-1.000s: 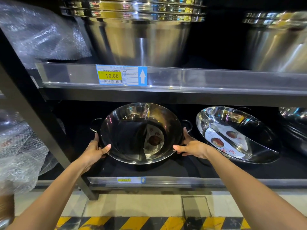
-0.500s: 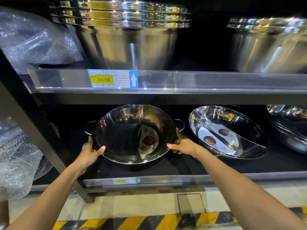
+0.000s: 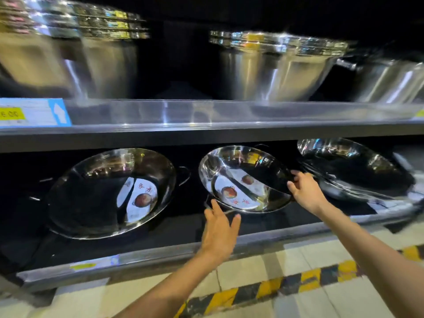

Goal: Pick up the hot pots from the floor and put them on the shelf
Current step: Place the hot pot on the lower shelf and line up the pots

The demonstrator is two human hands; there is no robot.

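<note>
Fingers of the right hand curl over the right rim of the middle hot pot, touching it; whether they clamp it cannot be told. Fingers of the left hand are spread apart just below that pot's lower left rim, close to its handle, gripping nothing. This pot leans tilted on the lower shelf, a printed label inside it. Left of the fingers stands another hot pot, free of both hands. Right of them lies a third pot. Above, blurred steel basins stand on the upper shelf.
</note>
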